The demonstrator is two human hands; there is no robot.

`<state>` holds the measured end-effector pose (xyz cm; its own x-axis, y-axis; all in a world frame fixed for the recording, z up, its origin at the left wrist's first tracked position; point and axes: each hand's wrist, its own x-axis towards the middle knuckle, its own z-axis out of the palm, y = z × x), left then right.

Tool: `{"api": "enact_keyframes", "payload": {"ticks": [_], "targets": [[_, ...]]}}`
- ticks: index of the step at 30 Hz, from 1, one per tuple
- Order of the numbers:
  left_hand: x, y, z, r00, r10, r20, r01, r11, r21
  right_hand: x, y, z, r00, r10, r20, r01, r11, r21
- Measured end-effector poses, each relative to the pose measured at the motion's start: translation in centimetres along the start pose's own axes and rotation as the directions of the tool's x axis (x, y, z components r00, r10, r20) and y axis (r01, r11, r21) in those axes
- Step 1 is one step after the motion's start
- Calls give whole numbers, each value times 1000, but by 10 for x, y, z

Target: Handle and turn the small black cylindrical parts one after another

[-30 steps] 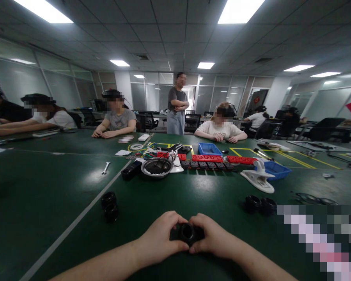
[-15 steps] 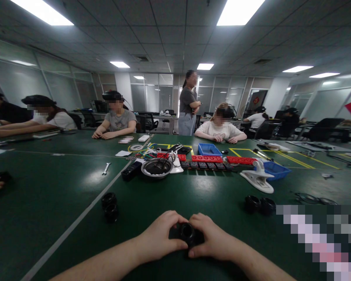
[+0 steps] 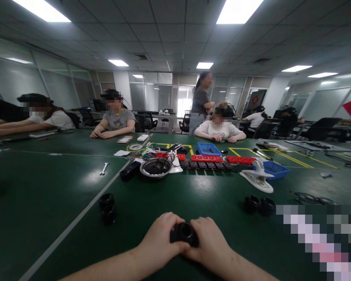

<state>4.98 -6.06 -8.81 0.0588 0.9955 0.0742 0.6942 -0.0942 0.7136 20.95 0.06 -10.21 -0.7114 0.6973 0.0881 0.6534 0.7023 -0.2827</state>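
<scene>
Both of my hands are closed round a round black part (image 3: 186, 232), a thick tyre-like ring with a hole facing up. My left hand (image 3: 160, 236) curls round its left side, with finger and thumb touching it. Against its right side presses my right hand (image 3: 208, 239), whose thumb is partly hidden. A second black part seems to lie between the palms, but I cannot make it out. To the left stand two similar black rings (image 3: 109, 214), touching each other. On the right side is another pair of black rings (image 3: 252, 204).
Farther off lie a wrench (image 3: 104, 169), a black handheld device (image 3: 130, 170), a metal bowl (image 3: 156, 175), red strips (image 3: 206, 158), a white clamp (image 3: 257, 178) and a blue bin (image 3: 276, 170). Glasses (image 3: 314, 198) rest at right. Several people sit round the green table (image 3: 76, 191).
My right thumb has shifted left, toward the left thumb under the ring, and the right hand has closed in. In the background the standing person has moved right. A hand at far left is gone.
</scene>
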Motion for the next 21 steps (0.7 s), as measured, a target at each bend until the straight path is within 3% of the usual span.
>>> {"api": "enact_keyframes", "payload": {"ticks": [4,8,11,16,21], "targets": [[1,1,-4,999,44,28,-43,999,-12,-1,2,-4,1000,-21,-4,21,996,86],[2,-1,-10,987,125,96,-121,992,-46,2,17,-12,974,-187,125,141,940,309],[2,-3,-11,980,147,134,-141,989,-54,6,25,-15,953,-249,173,172,914,368],[1,-4,-5,986,119,116,-114,992,-51,5,20,-10,971,-190,145,153,959,237],[0,-4,3,999,35,5,-35,999,-21,0,3,0,999,-46,-6,47,998,34]]}}
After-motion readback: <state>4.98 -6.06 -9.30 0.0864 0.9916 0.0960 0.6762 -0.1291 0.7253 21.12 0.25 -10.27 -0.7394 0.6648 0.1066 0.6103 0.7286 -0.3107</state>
